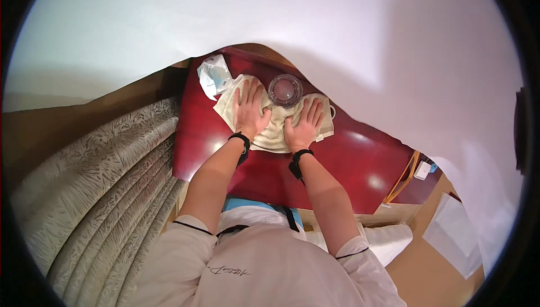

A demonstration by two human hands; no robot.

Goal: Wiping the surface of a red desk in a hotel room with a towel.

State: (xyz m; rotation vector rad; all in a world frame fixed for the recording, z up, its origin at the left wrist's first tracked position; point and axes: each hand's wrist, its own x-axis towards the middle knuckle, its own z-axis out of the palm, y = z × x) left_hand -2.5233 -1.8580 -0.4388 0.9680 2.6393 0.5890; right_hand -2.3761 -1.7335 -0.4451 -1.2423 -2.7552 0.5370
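A cream cloth, rumpled in the middle, lies spread on a glossy dark red tabletop. My left hand rests palm down on its left part, fingers pointing away from me. On its right part my right hand also lies flat, thumb held out to the side. Between and just beyond my hands stands a round clear lidded container, against the cloth's far edge. Neither hand grasps anything. Part of a white ring or handle shows at the cloth's right edge; the rest of it is hidden.
A white and blue soft plastic packet sits at the table's far left. Patterned curtains hang along the left. Toward the right edge are a yellow strap or band and a small white box. White sheets lie at lower right.
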